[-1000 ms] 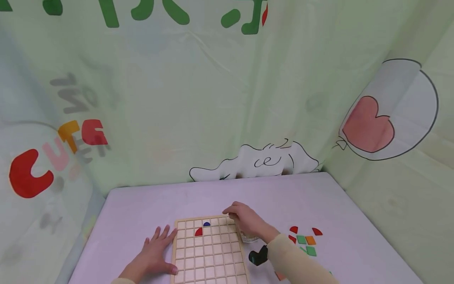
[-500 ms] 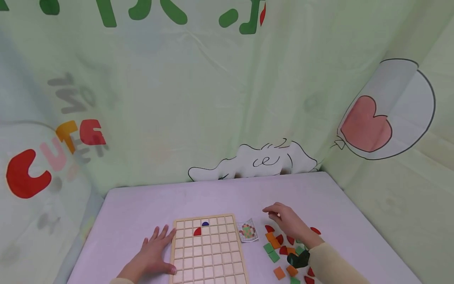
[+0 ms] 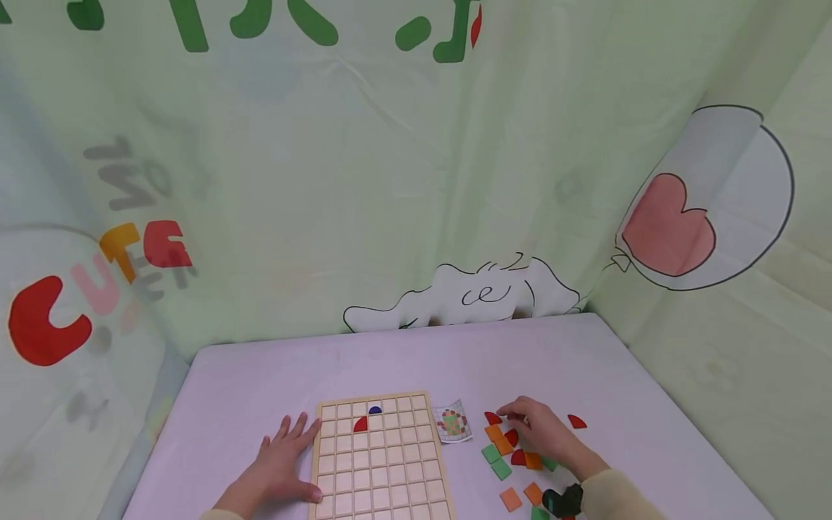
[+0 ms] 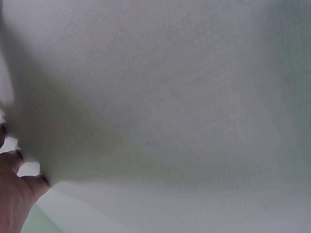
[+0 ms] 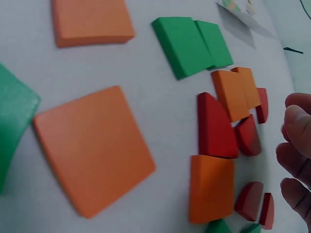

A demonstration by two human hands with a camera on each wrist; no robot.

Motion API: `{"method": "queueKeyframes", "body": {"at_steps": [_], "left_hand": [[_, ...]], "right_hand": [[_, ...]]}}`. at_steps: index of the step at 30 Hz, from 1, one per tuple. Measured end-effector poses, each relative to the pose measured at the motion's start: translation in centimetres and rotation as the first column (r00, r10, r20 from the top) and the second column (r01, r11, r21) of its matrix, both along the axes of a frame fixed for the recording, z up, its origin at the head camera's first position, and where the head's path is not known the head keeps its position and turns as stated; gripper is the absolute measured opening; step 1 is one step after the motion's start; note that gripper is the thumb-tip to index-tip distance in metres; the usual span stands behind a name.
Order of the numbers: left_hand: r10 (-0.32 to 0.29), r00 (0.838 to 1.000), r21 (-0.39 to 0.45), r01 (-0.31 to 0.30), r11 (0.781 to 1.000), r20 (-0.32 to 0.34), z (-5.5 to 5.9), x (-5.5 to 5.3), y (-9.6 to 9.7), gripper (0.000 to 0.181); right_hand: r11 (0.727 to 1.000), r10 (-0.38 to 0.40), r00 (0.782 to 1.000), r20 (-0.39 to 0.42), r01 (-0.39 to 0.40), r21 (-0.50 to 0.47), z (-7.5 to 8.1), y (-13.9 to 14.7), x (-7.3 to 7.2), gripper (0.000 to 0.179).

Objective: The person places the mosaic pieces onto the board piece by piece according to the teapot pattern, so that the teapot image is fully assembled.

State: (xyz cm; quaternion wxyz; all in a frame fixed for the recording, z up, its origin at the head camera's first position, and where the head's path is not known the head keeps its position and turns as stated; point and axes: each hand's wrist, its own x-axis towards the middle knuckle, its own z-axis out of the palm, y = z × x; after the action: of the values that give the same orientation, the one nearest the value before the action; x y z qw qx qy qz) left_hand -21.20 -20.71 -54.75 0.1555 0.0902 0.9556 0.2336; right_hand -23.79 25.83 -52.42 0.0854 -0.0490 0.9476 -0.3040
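My left hand point(image 3: 279, 462) lies spread beside the wooden grid board point(image 3: 398, 473), its thumb and index fingertip at the left rim. In the left wrist view, pale cloth fills most of the picture, with a few fingers point(image 4: 29, 187) at the lower left. A red quarter-circle tile point(image 3: 361, 425) and a small blue rounded tile point(image 3: 375, 409) sit in cells near the board's top. My right hand point(image 3: 542, 433) hovers over loose tiles, fingers loosely bent, fingertips close to another red quarter-circle tile point(image 3: 493, 418). The right wrist view shows nothing between those fingers.
Right of the board lies a pattern card point(image 3: 452, 422). Several orange square tiles point(image 5: 97, 150), green tiles point(image 5: 182, 48) and red tiles point(image 5: 214, 128) are scattered under and around my right hand. One red tile point(image 3: 576, 422) lies farther right. A printed curtain point(image 3: 390, 180) stands behind the table.
My right hand has moved from the board's top right corner, over past the card, and down to the loose tiles, uncovering the card. My left hand stays at the board's left rim.
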Motion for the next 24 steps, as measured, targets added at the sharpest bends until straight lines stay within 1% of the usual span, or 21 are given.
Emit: {"method": "queueKeyframes", "body": {"at_steps": [4, 7, 11, 14, 18, 21, 24], "left_hand": [[0.000, 1.000, -0.001, 0.000, 1.000, 0.004, -0.1, 0.0, -0.1, 0.125], [-0.002, 1.000, 0.000, 0.002, 1.000, 0.005, -0.2, -0.1, -0.1, 0.125], [-0.006, 1.000, 0.006, 0.006, 1.000, -0.002, -0.1, -0.1, -0.1, 0.125], [-0.005, 1.000, 0.007, 0.005, 1.000, -0.003, 0.0, 0.0, 0.0, 0.125], [-0.001, 1.000, 0.005, 0.001, 1.000, 0.002, 0.1, 0.0, 0.1, 0.124], [0.002, 1.000, 0.004, -0.002, 1.000, 0.007, 0.1, 0.0, 0.1, 0.124], [0.007, 1.000, 0.001, -0.007, 1.000, 0.011, 0.0, 0.0, 0.1, 0.124]], "right_hand": [[1.000, 0.017, 1.000, 0.022, -0.017, -0.008, -0.8, -0.1, 0.0, 0.020], [0.999, 0.035, 0.999, 0.027, -0.036, 0.021, -1.1, -0.2, 0.0, 0.018], [0.998, 0.032, 0.999, 0.034, -0.033, 0.046, -1.2, -0.4, 0.0, 0.018], [0.998, 0.013, 0.999, 0.046, -0.015, 0.054, -1.0, -0.6, -0.1, 0.018], [0.997, 0.016, 0.998, 0.058, -0.020, 0.081, -1.0, -0.6, -0.5, 0.016], [0.989, 0.068, 0.997, 0.045, -0.074, 0.132, -1.1, -0.5, -0.9, 0.013], [0.971, 0.127, 0.992, 0.025, -0.129, 0.201, -1.1, -0.5, -1.1, 0.012]]}}
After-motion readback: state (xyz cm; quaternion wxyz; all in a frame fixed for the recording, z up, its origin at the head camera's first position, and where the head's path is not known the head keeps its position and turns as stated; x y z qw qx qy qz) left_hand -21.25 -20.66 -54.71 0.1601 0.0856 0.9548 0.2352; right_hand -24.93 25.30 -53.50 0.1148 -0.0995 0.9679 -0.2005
